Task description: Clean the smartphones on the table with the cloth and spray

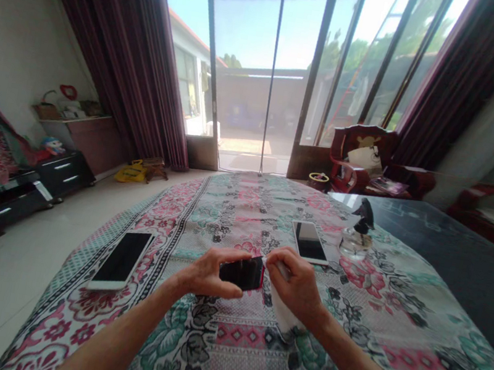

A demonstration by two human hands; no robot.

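My left hand (209,273) grips a small dark phone with a red edge (243,272), thumb under it and fingers over its top, just above the flowered cloth (249,348). My right hand (297,283) is closed on a white wipe (280,306) that hangs below the palm, and its fingertips press at the phone's right end. A white phone (121,259) lies face up at the left of the cloth. Another white phone (310,242) lies face up just beyond my right hand.
A small glass spray bottle with a dark top (358,234) stands at the right near the second phone. The dark bare tabletop (463,269) shows right of the cloth. A red wooden chair (359,156) and glass doors are behind; a low black cabinet (16,192) stands at left.
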